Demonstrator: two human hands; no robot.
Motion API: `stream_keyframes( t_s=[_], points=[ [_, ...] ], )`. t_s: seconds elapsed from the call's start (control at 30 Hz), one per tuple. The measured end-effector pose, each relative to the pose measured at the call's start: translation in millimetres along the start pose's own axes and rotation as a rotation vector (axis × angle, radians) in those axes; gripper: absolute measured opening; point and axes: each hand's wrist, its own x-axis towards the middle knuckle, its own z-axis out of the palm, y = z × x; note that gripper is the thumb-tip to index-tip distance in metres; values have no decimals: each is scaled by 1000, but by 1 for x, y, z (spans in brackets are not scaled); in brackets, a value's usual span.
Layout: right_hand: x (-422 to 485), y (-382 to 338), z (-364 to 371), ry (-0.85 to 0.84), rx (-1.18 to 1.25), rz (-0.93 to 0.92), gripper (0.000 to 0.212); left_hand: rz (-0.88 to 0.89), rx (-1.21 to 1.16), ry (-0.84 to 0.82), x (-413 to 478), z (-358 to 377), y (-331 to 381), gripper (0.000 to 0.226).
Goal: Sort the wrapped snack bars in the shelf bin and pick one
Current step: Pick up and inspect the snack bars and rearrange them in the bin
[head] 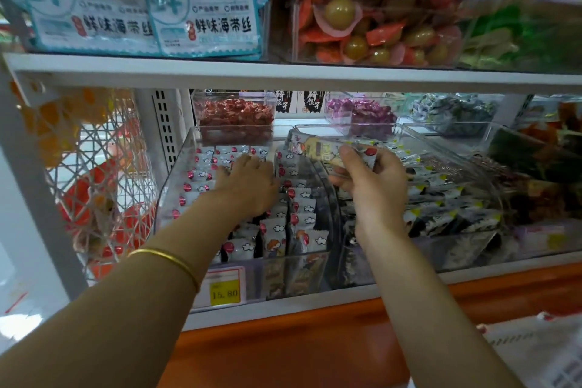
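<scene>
One wrapped snack bar (327,148) is lifted above the back right corner of the clear shelf bin (176,179), lying roughly level with its length running left to right. The right hand (371,179) holds it by its right end, thumb on top and fingers curled beneath, a close pinch round the wrapper. That forearm rises from the lower right, wrist nearly straight, the hand poised over the wall between this bin and the neighbouring bin (491,167).

The other snack bars (299,208) stand on edge in rows inside the bin, white wrappers with red dots and small clouds. The left hand (248,183) reaches deep toward the bin's back left, palm down, fingers fairly straight and a little spread, resting on the tops of the bars and gripping nothing. A gold bracelet (170,260) circles that forearm, which crosses over the bin's front edge.

A yellow price tag (224,288) sits on the bin's front wall at its left corner. The neighbouring bin holds dark packets with yellow tips (441,198).
</scene>
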Motion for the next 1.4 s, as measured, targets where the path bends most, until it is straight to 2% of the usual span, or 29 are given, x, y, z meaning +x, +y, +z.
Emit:
stream_keyframes(
  t_s=[0.1,0.37,0.63,0.87,1.03,1.13,1.23,1.33,1.4],
  points=[
    [-1,0,2,-30,4,-6,23,27,111,-81,9,9,-3,47],
    [-2,0,13,-89,-190,-126,19,31,125,-125,1,9,-15,44],
    [34,0,59,-454,-704,-286,19,77,73,-33,-16,17,-18,46],
    [57,18,84,-560,-904,-373,14,84,-3,60,-19,23,-19,46],
    [71,27,94,-620,-1007,-400,19,68,-27,44,-21,23,-18,46],
    [71,29,102,-730,-1119,-442,18,65,-36,29,-22,21,-17,48],
    [69,34,106,-825,-1187,-408,19,66,-68,28,-25,18,-17,48],
    [67,43,108,-1007,-1259,-320,19,76,-130,54,-29,12,-17,48],
    [69,45,109,-1035,-1307,-294,26,74,-145,55,-33,6,-19,48]
  ],
)
